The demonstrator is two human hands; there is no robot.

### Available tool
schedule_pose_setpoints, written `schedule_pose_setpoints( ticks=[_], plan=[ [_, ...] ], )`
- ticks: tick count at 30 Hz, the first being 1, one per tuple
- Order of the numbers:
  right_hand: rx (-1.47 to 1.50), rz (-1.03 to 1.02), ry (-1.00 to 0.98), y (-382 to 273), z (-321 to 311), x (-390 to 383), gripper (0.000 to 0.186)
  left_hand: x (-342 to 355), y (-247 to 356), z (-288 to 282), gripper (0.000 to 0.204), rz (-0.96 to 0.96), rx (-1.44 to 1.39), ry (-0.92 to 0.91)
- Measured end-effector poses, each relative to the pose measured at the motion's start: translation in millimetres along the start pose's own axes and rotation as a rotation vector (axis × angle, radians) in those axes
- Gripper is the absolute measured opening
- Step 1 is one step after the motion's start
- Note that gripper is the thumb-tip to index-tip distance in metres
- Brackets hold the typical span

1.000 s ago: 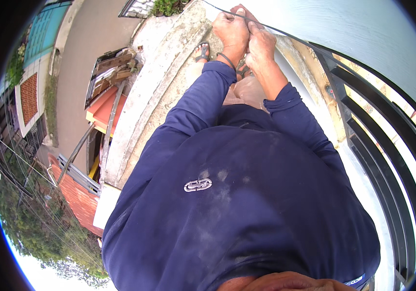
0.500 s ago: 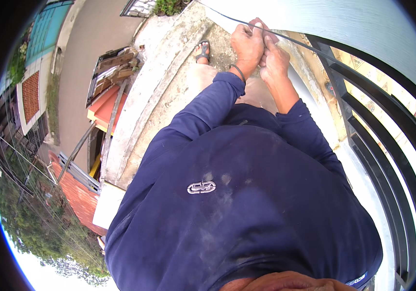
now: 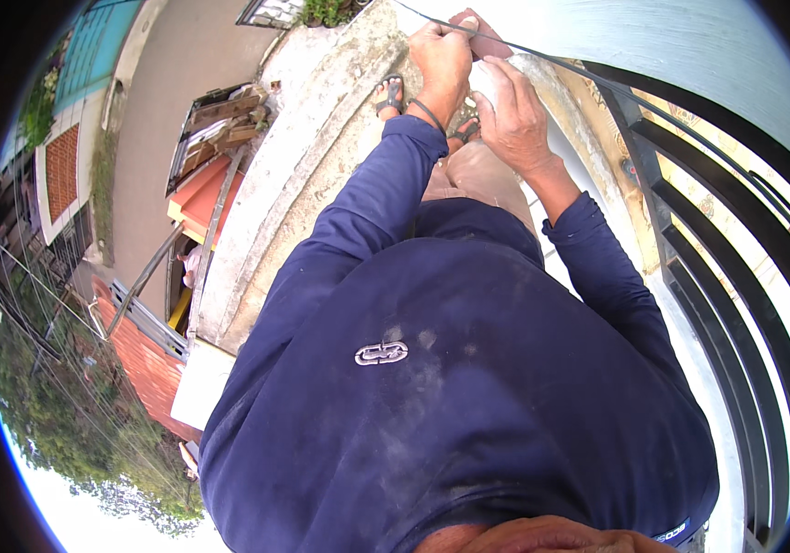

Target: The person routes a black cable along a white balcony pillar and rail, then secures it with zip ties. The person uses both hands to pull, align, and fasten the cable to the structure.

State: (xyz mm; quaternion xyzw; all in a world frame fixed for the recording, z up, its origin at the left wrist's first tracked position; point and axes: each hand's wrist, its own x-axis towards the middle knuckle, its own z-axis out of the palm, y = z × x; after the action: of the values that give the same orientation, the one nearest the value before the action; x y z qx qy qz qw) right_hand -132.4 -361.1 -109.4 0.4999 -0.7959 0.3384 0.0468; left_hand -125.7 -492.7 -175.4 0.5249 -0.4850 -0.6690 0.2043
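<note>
I am holding both hands together at the wire [image 3: 542,57]: left hand [image 3: 441,57] is pinching it in a closed grip, right hand [image 3: 514,115] is curling just beside, fingers bent, likely steadying it. The wire is running taut along the grey wall [image 3: 690,55], above the ledge's [image 3: 321,166] far edge. My sandalled feet [image 3: 393,94] are resting there, railing [image 3: 726,276] alongside on the right.

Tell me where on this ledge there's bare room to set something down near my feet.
The bare concrete ledge to the left of the sandalled left foot, out to its outer edge, is free. It is crowded at the top, where the left hand and right hand work on the thin wire beside the black railing.
</note>
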Motion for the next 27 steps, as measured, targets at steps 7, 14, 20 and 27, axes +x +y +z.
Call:
schedule_pose_setpoints(
  ticks=[7, 14, 20, 27],
  plan=[
    [-0.142, -0.137, -0.105, 36.6, 26.9, 22.1, 0.070, 5.2, 18.4, -22.8, 0.017, -0.186, -0.405, -0.281],
    [-0.286, -0.181, -0.122, 28.8, 28.8, 32.9, 0.063, -8.8, -6.8, -21.0, 0.020, 0.009, -0.473, -0.078],
    [-0.149, -0.168, -0.231, 33.3, 45.6, 55.8, 0.051, 14.0, 0.2, -18.4, 0.034, 0.121, -0.464, -0.010],
    [-0.205, -0.236, -0.066, 35.4, 33.0, 33.7, 0.059, -48.8, 14.3, -12.7, 0.020, -0.132, -0.490, -0.096]
  ],
)
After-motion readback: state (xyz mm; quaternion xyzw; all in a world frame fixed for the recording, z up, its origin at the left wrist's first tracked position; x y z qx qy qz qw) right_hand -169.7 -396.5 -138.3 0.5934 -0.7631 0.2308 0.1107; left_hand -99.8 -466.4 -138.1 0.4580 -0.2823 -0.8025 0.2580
